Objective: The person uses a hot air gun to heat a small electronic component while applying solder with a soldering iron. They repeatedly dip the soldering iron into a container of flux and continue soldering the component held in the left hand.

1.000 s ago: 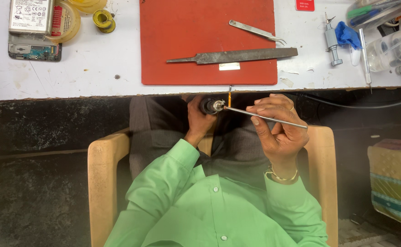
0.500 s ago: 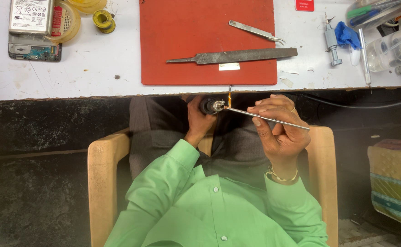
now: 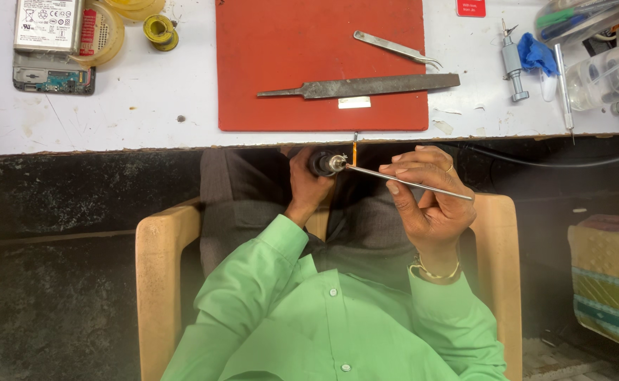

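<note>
A scuffed white worktable (image 3: 147, 106) carries a red rectangular mat (image 3: 288, 63) with a flat grey metal file (image 3: 366, 86) and steel tweezers (image 3: 394, 48). An opened phone (image 3: 52, 53) and yellow solder spool (image 3: 160, 31) lie at one end.

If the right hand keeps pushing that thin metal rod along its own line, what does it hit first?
The rod in the right hand points at the dark tool's metal tip, held by the left hand. Its end appears to touch that tip already, though depth is unclear.
</note>
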`<state>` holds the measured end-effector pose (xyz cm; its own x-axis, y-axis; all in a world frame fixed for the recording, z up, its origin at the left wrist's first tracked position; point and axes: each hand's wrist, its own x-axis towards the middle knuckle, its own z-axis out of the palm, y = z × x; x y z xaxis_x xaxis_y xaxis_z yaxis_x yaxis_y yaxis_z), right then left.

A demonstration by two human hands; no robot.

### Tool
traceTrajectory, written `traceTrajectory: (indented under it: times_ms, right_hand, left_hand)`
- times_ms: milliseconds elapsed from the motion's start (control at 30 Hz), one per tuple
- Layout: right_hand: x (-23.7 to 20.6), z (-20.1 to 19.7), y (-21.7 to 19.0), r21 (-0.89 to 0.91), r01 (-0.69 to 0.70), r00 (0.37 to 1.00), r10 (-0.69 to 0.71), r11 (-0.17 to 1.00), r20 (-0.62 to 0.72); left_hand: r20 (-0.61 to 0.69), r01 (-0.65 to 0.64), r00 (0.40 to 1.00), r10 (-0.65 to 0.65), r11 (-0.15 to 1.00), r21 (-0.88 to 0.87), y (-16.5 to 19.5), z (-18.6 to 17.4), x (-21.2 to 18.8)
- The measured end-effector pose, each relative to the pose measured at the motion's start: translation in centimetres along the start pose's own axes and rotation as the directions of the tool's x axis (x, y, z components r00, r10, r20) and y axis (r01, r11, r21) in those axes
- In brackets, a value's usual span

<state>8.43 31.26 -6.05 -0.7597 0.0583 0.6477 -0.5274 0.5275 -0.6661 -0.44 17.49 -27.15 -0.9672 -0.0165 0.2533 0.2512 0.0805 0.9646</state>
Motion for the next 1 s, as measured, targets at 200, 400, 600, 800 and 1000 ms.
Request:
traceTrajectory:
  times_ms: [200, 400, 600, 800, 1000]
  right_hand:
    - [-0.02, -0.05, -0.18, -0.007, -0.015, 1.0, 0.015, 1.0, -0.005]
    - [-0.1, -0.09, -0.24, 0.0, -0.015, 1.0, 0.015, 1.0, -0.016]
    - [-0.18, -0.15, -0.14, 0.01, -0.003, 0.999, 0.003, 1.0, -0.035]
    - [-0.32, -0.04, 0.03, 0.018, -0.011, 0.999, 0.012, 1.0, -0.032]
    - [-0.43, -0.26, 0.21, 0.012, -0.008, 0.998, 0.008, 1.0, -0.06]
  left_hand:
    - [-0.003, -0.003, 1.0, 0.003, 1.0, -0.001, 0.37, -0.14, 0.03]
    - [-0.01, -0.006, 1.0, 0.006, 1.0, 0.007, 0.36, -0.1, 0.05]
    - [-0.012, 0.003, 1.0, -0.003, 1.0, 0.002, 0.09, -0.05, -0.04]
    - [-0.002, -0.002, 1.0, 0.002, 1.0, 0.015, -0.18, 0.02, -0.09]
    - [-0.006, -0.04, 0.999, 0.041, 0.999, 0.001, -0.28, 0.03, -0.08]
